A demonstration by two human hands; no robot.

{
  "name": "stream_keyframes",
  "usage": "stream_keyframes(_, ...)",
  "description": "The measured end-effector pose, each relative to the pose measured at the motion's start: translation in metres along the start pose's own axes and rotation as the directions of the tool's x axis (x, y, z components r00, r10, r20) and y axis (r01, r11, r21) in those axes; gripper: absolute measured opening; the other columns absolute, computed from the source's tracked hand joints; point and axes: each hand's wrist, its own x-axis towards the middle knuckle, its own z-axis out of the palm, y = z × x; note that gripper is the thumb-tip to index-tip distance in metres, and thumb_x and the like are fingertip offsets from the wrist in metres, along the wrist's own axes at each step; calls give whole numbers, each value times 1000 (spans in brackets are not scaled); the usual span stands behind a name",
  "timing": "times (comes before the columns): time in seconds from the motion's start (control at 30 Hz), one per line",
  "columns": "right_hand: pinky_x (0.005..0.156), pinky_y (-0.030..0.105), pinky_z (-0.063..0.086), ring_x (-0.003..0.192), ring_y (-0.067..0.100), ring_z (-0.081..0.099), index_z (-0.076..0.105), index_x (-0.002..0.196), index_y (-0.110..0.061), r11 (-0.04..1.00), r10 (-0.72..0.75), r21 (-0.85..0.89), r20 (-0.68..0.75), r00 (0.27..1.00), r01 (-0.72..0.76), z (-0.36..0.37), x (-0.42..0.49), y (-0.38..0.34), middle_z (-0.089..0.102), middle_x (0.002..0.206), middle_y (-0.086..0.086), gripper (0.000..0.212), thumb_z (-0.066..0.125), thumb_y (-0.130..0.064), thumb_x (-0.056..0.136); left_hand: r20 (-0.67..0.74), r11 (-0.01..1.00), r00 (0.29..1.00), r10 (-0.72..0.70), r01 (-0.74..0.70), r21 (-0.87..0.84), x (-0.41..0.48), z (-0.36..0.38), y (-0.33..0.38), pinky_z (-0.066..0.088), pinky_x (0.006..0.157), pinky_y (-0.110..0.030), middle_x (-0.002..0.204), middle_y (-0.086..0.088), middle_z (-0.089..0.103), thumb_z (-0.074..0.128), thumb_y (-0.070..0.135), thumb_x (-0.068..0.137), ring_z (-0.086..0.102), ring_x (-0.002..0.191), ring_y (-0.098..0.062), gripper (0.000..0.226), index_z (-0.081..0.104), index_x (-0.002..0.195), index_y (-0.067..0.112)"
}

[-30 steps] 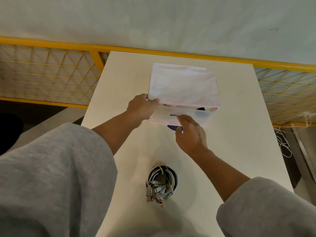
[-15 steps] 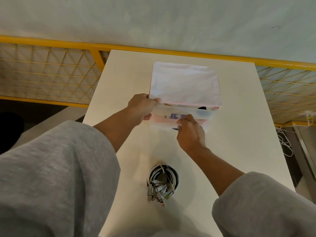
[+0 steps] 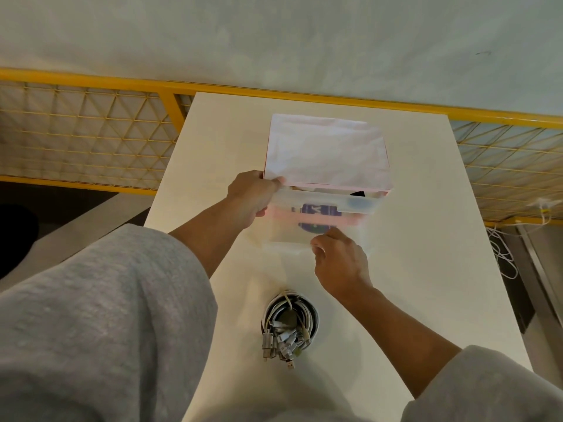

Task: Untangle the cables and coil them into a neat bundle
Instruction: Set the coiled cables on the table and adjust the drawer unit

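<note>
A coiled bundle of grey and white cables [image 3: 289, 322] lies on the white table [image 3: 426, 269] near me, its plugs pointing toward me. Beyond it stands a pink drawer box [image 3: 327, 153] with a white top. My left hand [image 3: 254, 196] grips the box's left front corner. My right hand [image 3: 341, 260] pinches the front edge of a translucent lower drawer [image 3: 289, 233], which is pulled out toward me. A purple round item shows through the drawer fronts. Neither hand touches the cables.
A yellow wire-mesh fence [image 3: 91, 138] runs behind and to both sides of the table. Loose white cords [image 3: 502, 254] hang off the right side near the floor. Grey sleeves fill the lower corners.
The lower translucent drawer has slid out toward me with my right hand pulling it. My left hand has stayed on the box's corner. The cable bundle has not moved.
</note>
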Motion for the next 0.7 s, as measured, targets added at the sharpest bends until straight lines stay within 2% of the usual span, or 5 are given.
stream_keyframes(0.17, 73, 38, 56, 86, 28, 67, 74, 112, -17, 1000, -2, 26, 30, 1000, 2, -1, -14, -3, 66, 114, 0, 23, 55, -15, 99, -13, 1000, 1000, 2, -2, 2, 1, 2, -2, 60, 85, -41, 88, 5, 62, 69, 39, 91, 60, 78, -24, 24, 69, 107, 21)
stream_keyframes(0.4, 65, 37, 56, 78, 29, 69, 75, 107, -15, 999, -21, 46, 31, 999, 20, 5, -29, -3, 68, 109, 1, 20, 59, -12, 97, -14, 1000, 1000, -1, 1, 0, 2, 2, -3, 60, 85, -41, 89, 6, 60, 70, 40, 90, 60, 81, -24, 26, 68, 108, 22)
stream_keyframes(0.7, 68, 37, 59, 80, 26, 71, 75, 111, -17, 999, -20, 40, 50, 999, 18, 9, -38, -2, 69, 112, -2, 23, 59, -13, 96, -18, 1000, 1000, -2, 1, -9, 4, 3, -6, 61, 84, -39, 90, 8, 61, 70, 43, 89, 60, 83, -23, 25, 67, 105, 25)
